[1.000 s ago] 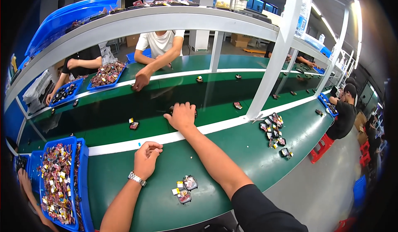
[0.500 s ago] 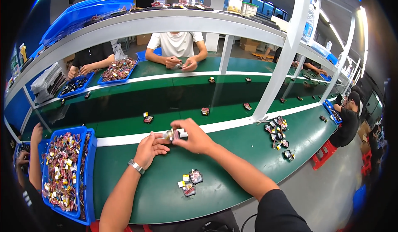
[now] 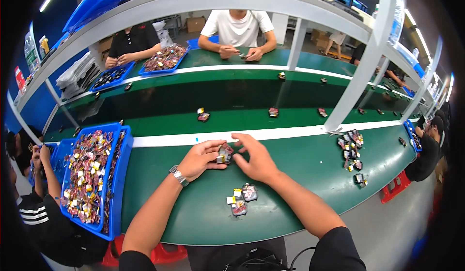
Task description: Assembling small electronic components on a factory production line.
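My left hand, with a metal watch at the wrist, closes around a small dark case with clear, red and yellow parts. Just right of it, my right hand has its thumb and fingers spread, close to the case or lightly touching its edge; I cannot tell which. Nothing shows in its grasp. Nearer to me on the green table lie two similar cases, one dark-rimmed and the other grey, with white and yellow tags beside them.
A blue bin heaped with small colourful pieces stands at left. More cases cluster at right. A white strip borders the dark belt, beyond which people work. A metal post rises at right.
The case has passed from my right hand into my left. My right hand has let go and opened beside it. The whole view has shifted, moving the table scene rightward.
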`<state>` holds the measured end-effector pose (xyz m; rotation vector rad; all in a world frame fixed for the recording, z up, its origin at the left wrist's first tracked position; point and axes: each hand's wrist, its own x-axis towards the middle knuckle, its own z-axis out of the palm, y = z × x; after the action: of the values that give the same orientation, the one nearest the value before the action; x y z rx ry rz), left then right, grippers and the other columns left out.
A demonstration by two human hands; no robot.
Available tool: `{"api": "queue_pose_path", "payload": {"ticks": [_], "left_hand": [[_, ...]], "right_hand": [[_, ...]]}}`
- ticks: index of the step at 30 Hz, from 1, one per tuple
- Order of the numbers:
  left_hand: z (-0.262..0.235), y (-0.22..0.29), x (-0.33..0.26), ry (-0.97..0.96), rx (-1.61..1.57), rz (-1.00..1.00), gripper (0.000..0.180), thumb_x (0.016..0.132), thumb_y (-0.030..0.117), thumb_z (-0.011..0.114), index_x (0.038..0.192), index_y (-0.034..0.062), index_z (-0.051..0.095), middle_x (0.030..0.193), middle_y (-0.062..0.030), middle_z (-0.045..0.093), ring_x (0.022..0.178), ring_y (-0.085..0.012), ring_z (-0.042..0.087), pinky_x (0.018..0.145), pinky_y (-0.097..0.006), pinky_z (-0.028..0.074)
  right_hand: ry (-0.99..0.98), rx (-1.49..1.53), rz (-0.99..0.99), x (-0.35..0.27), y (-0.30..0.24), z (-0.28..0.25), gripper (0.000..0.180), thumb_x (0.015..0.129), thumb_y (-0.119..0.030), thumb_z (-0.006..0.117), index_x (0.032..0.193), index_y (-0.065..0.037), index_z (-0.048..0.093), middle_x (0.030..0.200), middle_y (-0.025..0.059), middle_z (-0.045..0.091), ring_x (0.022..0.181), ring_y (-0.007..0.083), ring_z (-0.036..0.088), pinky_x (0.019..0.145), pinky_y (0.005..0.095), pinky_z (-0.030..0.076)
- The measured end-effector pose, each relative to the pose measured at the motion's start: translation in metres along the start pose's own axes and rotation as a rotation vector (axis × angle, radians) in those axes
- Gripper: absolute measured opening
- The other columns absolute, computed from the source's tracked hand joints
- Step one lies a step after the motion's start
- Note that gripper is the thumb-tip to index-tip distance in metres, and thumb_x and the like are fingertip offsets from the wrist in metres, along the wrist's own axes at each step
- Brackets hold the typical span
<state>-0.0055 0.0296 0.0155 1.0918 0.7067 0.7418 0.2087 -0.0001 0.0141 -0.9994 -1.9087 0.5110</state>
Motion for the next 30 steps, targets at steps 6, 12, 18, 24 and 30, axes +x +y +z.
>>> {"api": "queue_pose_path", "payload": {"ticks": [6,12,18,24,30], "left_hand": [[-0.002,-0.006,0.001,0.076,0.002,0.044,0.038,0.096,0.000,0.050,0.134,0.0019,0.044,0.117,-0.0105,0.061,0.103,-0.0172,0.063,0.089,-0.033,0.058],[0.002,-0.004,0.000,0.049,0.044,0.020,0.037,0.096,0.003,0.052,0.133,0.0019,0.047,0.119,-0.0120,0.063,0.106,-0.0191,0.064,0.091,-0.035,0.057],[-0.001,-0.009,0.002,0.033,0.074,0.019,0.035,0.096,0.000,0.050,0.131,0.0012,0.048,0.118,-0.0120,0.063,0.106,-0.0190,0.064,0.094,-0.035,0.056],[0.003,-0.007,0.001,0.039,0.060,0.021,0.033,0.096,-0.002,0.049,0.129,0.0011,0.048,0.118,-0.0123,0.062,0.106,-0.0185,0.064,0.094,-0.035,0.056],[0.004,-0.007,0.001,0.031,0.079,0.030,0.034,0.096,-0.004,0.046,0.128,0.0019,0.049,0.117,-0.0109,0.061,0.106,-0.0166,0.063,0.092,-0.031,0.057]], "right_hand": [[0.039,-0.106,0.039,-0.001,-0.006,0.004,0.032,0.080,-0.008,0.074,0.110,-0.005,0.065,0.101,0.0076,0.063,0.082,0.0187,0.063,0.068,0.0298,0.052],[0.112,-0.207,-0.072,0.001,-0.005,0.015,0.021,0.080,-0.008,0.071,0.101,-0.010,0.069,0.096,0.0048,0.060,0.086,0.0212,0.062,0.074,0.0338,0.053],[-0.086,-0.058,-0.106,0.005,0.009,0.007,0.014,0.079,-0.002,0.070,0.092,-0.006,0.066,0.113,0.0082,0.054,0.103,0.0249,0.058,0.084,0.0350,0.052],[-0.123,-0.146,-0.086,0.005,-0.004,0.005,0.018,0.079,-0.004,0.069,0.095,-0.009,0.063,0.114,0.0071,0.053,0.107,0.0262,0.054,0.085,0.0364,0.052],[-0.162,-0.201,-0.092,0.006,-0.001,0.004,0.017,0.080,-0.007,0.070,0.095,-0.009,0.063,0.118,0.0082,0.053,0.110,0.0278,0.053,0.088,0.0381,0.051]]}}
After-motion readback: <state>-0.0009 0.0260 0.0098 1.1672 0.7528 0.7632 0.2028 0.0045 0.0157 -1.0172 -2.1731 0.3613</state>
